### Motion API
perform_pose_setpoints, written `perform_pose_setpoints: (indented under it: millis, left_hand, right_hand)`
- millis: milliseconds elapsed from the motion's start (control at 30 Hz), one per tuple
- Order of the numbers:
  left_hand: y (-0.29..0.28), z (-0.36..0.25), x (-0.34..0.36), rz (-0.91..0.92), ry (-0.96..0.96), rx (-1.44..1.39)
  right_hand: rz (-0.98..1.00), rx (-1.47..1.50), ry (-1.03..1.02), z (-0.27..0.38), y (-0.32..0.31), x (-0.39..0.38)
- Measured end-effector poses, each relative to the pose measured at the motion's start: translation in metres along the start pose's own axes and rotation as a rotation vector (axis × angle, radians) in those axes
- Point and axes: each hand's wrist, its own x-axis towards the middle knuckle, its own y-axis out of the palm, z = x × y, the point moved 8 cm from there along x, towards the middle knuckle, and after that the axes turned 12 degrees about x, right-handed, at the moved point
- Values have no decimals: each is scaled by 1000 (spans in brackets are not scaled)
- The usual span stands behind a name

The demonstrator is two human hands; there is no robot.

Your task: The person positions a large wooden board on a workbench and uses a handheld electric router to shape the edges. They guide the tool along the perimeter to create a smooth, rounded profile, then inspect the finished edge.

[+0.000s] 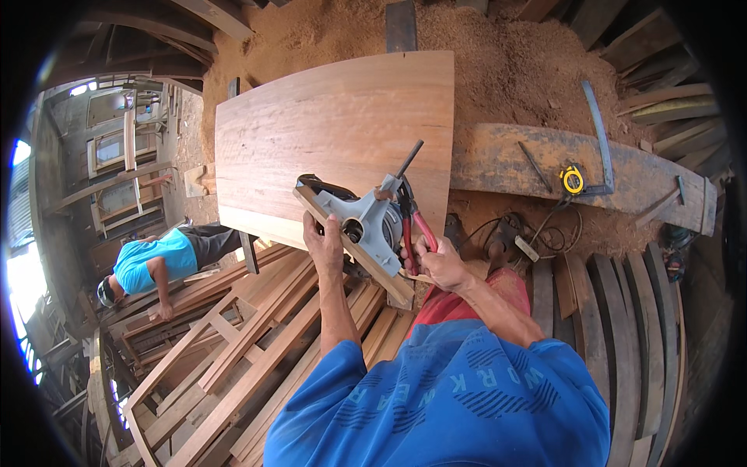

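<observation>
The right hand (442,265) curls round the red handles of pliers (424,231), their dark head up against a grey metal power tool (369,222), near its dark rod (409,159). The left hand (325,240) clasps the tool's wooden strip (366,261). Tool and hands are over the near edge of a wooden panel (334,117); rightward, a yellow tape measure (572,180) lies on a thick beam (498,159).

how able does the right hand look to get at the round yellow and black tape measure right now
Probably not straight away: the right hand is closed on red-handled metal pliers. Otherwise, the way over to the round yellow and black tape measure looks free.
</observation>
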Motion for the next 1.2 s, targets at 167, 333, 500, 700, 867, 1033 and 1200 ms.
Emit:
perform_pose_setpoints:
  millis: [167, 333, 500, 700, 867, 1033, 1200]
  left_hand:
    - [0, 10, -1, 22, -73, -4]
    - [-2, 8, -2, 9, -79, -29]
    - [4, 5, 5, 13, -43, 17]
    - [-1, 30, 0, 19, -115, -34]
    - [5, 24, 1, 22, -90, -66]
    - [3, 35, 2, 1, -99, -89]
    - [6, 35, 7, 6, -82, -4]
  right_hand:
    - [30, -47, -12, 2, 0, 0]
    - [36, -74, -4, 4, 2, 1]
    - [129, 59, -5, -5, -2, 6]
    - [310, -200, 0, 23, -18, -15]
    - [62, -213, -221, 109, -83, -93]
    - [-762, -898, -767, 259, -214, -183]
    - [-1608, -1609, -940, 387, -318, -264]
